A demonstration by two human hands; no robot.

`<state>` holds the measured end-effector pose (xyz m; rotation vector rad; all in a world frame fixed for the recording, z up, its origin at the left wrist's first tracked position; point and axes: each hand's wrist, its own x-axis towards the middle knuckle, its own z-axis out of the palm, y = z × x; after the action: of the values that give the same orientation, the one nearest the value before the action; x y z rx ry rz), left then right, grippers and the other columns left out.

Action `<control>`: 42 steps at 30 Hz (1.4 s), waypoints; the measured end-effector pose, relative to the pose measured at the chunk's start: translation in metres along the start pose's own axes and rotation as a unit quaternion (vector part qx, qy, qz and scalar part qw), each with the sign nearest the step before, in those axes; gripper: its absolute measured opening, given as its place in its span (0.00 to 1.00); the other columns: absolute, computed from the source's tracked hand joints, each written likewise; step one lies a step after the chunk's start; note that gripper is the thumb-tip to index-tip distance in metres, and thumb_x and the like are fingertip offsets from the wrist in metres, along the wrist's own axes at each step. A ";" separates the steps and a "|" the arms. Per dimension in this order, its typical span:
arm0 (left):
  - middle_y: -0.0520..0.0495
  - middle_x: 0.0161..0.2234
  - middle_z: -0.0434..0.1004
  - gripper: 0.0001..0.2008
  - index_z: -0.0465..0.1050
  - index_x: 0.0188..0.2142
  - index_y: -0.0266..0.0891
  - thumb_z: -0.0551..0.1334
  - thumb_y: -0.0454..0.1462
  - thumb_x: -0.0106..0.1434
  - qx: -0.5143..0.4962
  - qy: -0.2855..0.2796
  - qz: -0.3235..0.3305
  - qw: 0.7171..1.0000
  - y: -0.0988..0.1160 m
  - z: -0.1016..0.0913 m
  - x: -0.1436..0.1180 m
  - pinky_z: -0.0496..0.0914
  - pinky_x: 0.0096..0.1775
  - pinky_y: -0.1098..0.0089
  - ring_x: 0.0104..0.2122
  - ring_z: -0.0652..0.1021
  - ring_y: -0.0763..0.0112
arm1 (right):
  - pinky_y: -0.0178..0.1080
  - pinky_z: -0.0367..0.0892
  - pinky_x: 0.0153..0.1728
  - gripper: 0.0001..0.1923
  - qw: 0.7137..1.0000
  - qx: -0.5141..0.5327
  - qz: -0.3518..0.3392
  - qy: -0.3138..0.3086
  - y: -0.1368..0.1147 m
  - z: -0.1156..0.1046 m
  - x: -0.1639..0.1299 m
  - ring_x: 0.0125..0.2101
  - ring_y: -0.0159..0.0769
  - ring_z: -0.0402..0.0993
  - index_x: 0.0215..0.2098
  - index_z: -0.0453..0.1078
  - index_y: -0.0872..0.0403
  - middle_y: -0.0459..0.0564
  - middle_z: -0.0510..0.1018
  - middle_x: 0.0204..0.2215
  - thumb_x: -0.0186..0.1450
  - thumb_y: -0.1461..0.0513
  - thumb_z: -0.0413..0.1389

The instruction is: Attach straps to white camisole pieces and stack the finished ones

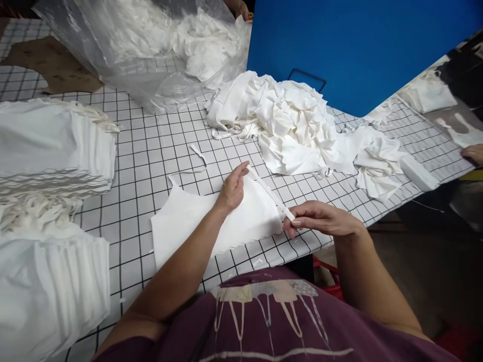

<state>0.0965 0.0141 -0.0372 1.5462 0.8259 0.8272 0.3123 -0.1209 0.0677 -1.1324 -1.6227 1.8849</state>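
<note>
Two hands (232,188), one fabric strip (270,193)

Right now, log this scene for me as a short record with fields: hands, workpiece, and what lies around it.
left hand: fingertips pinch one end of the white strip
right hand: pinches the strip's other end
workpiece: flat white fabric piece under the strip, near the table edge
surface: checked table
behind: loose fabric heap, plastic bag of white pieces
left side: stacked white pieces

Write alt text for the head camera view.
Two hands, left hand and right hand, stretch a narrow white strip over a flat white fabric piece on a grid-patterned table, with a heap of white fabric behind and folded stacks at left.
</note>
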 end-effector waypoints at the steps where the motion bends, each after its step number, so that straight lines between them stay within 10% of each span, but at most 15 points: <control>1: 0.43 0.61 0.70 0.23 0.63 0.63 0.43 0.50 0.32 0.71 0.000 0.002 -0.001 1.000 -0.001 0.000 0.000 0.59 0.64 0.55 0.61 0.70 0.62 | 0.37 0.68 0.40 0.13 1.000 0.002 -0.016 -0.012 0.000 -0.001 -0.002 0.36 0.33 0.75 0.45 0.75 0.59 0.52 0.80 0.33 0.73 0.58 0.53; 7: 0.44 0.63 0.67 0.22 0.64 0.63 0.44 0.54 0.36 0.70 -0.060 -0.004 0.000 0.998 -0.003 0.000 0.003 0.59 0.64 0.53 0.59 0.71 0.60 | 0.37 0.66 0.40 0.09 0.977 0.004 -0.179 0.116 -0.006 -0.013 0.034 0.38 0.32 0.69 0.42 0.80 0.53 0.50 0.74 0.37 0.69 0.58 0.58; 16: 0.34 0.60 0.70 0.28 0.60 0.65 0.39 0.58 0.43 0.68 -0.083 0.055 -0.031 0.995 0.003 -0.019 0.008 0.71 0.54 0.55 0.51 0.78 0.59 | 0.34 0.65 0.29 0.16 0.944 0.147 -0.119 0.270 0.041 -0.019 0.139 0.27 0.28 0.66 0.35 0.77 0.55 0.46 0.74 0.30 0.59 0.51 0.66; 24: 0.39 0.66 0.61 0.25 0.61 0.64 0.45 0.58 0.44 0.68 -0.016 0.130 0.000 0.991 0.018 -0.037 0.005 0.74 0.48 0.63 0.55 0.75 0.60 | 0.35 0.64 0.33 0.13 0.961 0.134 -0.135 0.203 0.049 -0.024 0.136 0.29 0.28 0.65 0.35 0.74 0.55 0.44 0.71 0.29 0.61 0.54 0.65; 30: 0.44 0.42 0.80 0.10 0.77 0.39 0.39 0.65 0.41 0.60 0.173 0.044 -0.040 0.983 0.039 -0.034 -0.013 0.73 0.43 0.65 0.39 0.78 0.66 | 0.35 0.62 0.31 0.12 0.955 0.123 -0.162 0.215 0.048 -0.020 0.138 0.28 0.29 0.64 0.36 0.73 0.54 0.43 0.70 0.28 0.61 0.55 0.64; 38: 0.48 0.32 0.79 0.06 0.76 0.32 0.37 0.63 0.38 0.62 0.147 0.036 -0.062 0.986 0.039 -0.023 -0.018 0.71 0.37 0.69 0.32 0.78 0.69 | 0.36 0.63 0.29 0.14 0.953 0.031 -0.162 0.255 0.052 -0.019 0.141 0.28 0.31 0.66 0.34 0.70 0.54 0.44 0.71 0.28 0.63 0.51 0.62; 42: 0.48 0.30 0.76 0.06 0.73 0.29 0.39 0.60 0.34 0.63 0.278 0.041 0.027 0.959 0.036 -0.026 -0.017 0.69 0.37 0.68 0.34 0.75 0.67 | 0.38 0.63 0.30 0.11 0.876 -0.138 -0.225 0.404 0.045 -0.019 0.136 0.31 0.34 0.66 0.40 0.70 0.52 0.48 0.72 0.33 0.65 0.54 0.60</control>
<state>0.0683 0.0082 0.0006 2.0428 1.1481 0.7353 0.2566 -0.0185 -0.0178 -1.2657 -1.4730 0.7259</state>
